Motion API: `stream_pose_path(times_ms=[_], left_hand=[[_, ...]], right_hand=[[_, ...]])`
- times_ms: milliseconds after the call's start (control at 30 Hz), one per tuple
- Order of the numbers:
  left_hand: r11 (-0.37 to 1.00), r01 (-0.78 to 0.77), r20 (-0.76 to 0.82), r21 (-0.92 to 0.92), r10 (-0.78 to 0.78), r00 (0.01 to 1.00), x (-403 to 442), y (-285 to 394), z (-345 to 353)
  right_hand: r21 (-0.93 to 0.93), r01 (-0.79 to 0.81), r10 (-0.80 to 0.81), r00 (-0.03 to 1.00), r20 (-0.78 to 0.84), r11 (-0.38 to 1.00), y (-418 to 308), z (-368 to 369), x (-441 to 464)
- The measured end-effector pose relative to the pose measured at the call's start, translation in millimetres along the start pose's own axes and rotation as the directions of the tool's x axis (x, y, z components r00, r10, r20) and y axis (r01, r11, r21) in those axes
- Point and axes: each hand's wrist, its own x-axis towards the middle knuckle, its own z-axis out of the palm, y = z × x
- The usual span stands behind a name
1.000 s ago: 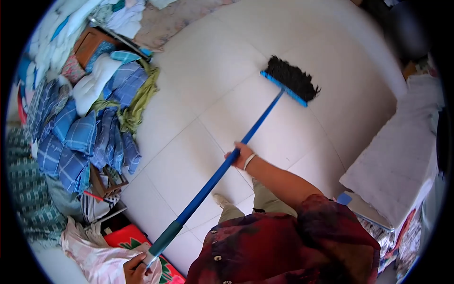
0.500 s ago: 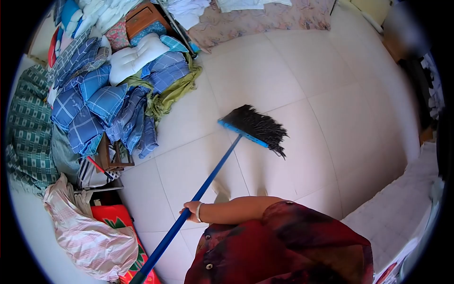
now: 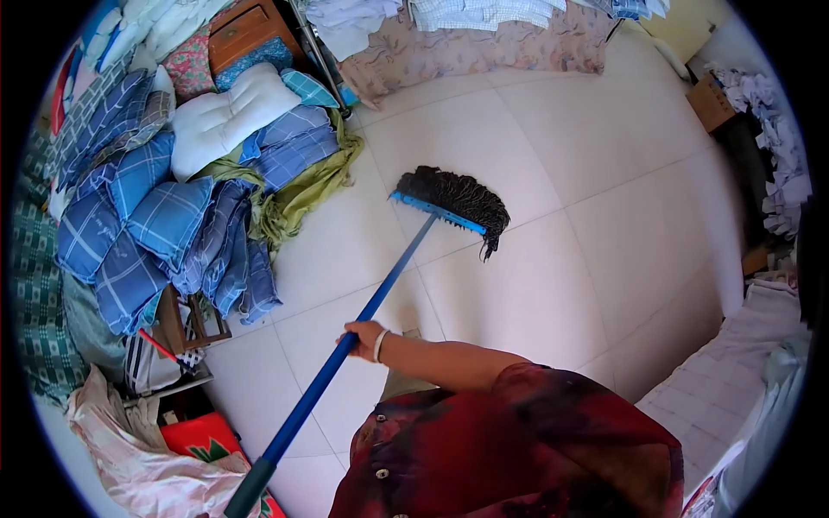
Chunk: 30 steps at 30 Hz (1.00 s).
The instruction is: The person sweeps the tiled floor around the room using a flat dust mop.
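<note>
My right hand [image 3: 363, 341] wraps around the blue pole of a mop [image 3: 380, 298], with a pale bangle on the wrist. The mop's blue head bar [image 3: 439, 212] carries dark, shaggy strands [image 3: 458, 197] that rest on the tiled floor [image 3: 518, 285]. Its pole slants down to the lower left and ends in a dark green grip [image 3: 250, 485]. I cannot see my left hand. My right arm, in a dark red patterned sleeve, reaches across in front of my body.
To the left lie piled blue checked cushions [image 3: 168, 220], a white pillow [image 3: 233, 121] and olive cloth [image 3: 306, 203]. A wooden stool frame [image 3: 194, 324] pokes out below them. Patterned fabric [image 3: 484, 52] hangs at the back. A cardboard box [image 3: 711, 102] and white cloth-covered surface [image 3: 717, 371] stand right.
The mop head has moved slightly back and left, its strands now bunched and curved. My right hand has shifted up and slightly right in view, still around the pole. The camera view has shifted.
</note>
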Motion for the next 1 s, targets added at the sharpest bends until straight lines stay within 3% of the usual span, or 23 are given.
stream_pose_path(times_ms=[133,200,267,333,400,467,500,533,600,633,667,733,767,800,833,867,900,933,967,1000], left_hand=[[0.979,-0.196,0.281,0.059,0.173,0.944,79,58,44],[0.965,-0.251,0.276,-0.074,0.262,0.925,114,57,65],[0.939,-0.340,0.353,-0.048,0.334,0.874,136,77,91],[0.834,-0.544,0.317,-0.090,0.542,0.778,162,88,123],[0.907,-0.418,0.450,0.047,0.354,0.820,163,135,153],[0.835,-0.549,0.474,0.018,0.477,0.740,175,157,189],[0.809,-0.587,0.359,-0.021,0.554,0.751,168,167,213],[0.806,-0.591,0.364,-0.027,0.558,0.745,170,181,232],[0.762,-0.644,0.512,-0.058,0.577,0.636,176,214,269],[0.801,-0.597,0.560,-0.042,0.513,0.650,181,230,288],[0.762,-0.645,0.555,-0.063,0.564,0.612,188,239,310],[0.808,-0.577,0.690,-0.124,0.488,0.535,190,281,362],[0.751,-0.647,0.642,-0.128,0.560,0.524,187,299,390],[0.811,-0.578,0.742,-0.091,0.442,0.504,180,329,415],[0.670,-0.735,0.729,-0.102,0.553,0.404,176,348,441],[0.686,-0.700,0.744,-0.199,0.571,0.347,183,348,470],[0.660,-0.714,0.755,-0.234,0.586,0.294,179,363,496],[0.726,-0.651,0.800,-0.221,0.516,0.304,180,368,520],[0.643,-0.692,0.759,-0.328,0.616,0.213,174,378,551],[0.711,-0.639,0.815,-0.294,0.536,0.221,170,385,566]], right_hand=[[0.070,0.148,-0.144,0.988,-0.059,0.986,-65,35,3],[0.085,0.218,-0.212,0.975,-0.068,0.972,-94,40,8],[0.123,0.265,-0.252,0.961,-0.115,0.956,-124,42,8],[0.155,0.326,-0.308,0.942,-0.130,0.933,-156,39,8],[0.201,0.360,-0.338,0.932,-0.133,0.911,-188,34,9],[0.234,0.402,-0.370,0.913,-0.169,0.885,-225,31,3],[0.246,0.422,-0.386,0.905,-0.182,0.873,-244,25,3],[0.250,0.429,-0.392,0.901,-0.185,0.868,-263,17,2],[0.305,0.441,-0.391,0.895,-0.214,0.844,-304,3,3],[0.333,0.434,-0.377,0.899,-0.225,0.837,-327,-4,4],[0.304,0.475,-0.409,0.876,-0.258,0.826,-349,-7,-3],[0.391,0.501,-0.428,0.864,-0.264,0.772,-398,-24,-10],[0.395,0.544,-0.457,0.838,-0.297,0.741,-422,-26,-19],[0.395,0.583,-0.479,0.811,-0.335,0.710,-443,-30,-28],[0.406,0.609,-0.490,0.792,-0.364,0.681,-466,-44,-29],[0.413,0.634,-0.499,0.771,-0.395,0.653,-490,-59,-29],[0.419,0.662,-0.486,0.746,-0.456,0.622,-513,-70,-34],[0.423,0.688,-0.470,0.718,-0.513,0.590,-535,-78,-38],[0.388,0.729,-0.433,0.661,-0.613,0.564,-560,-88,-35],[0.341,0.773,-0.395,0.586,-0.708,0.535,-578,-93,-38]])
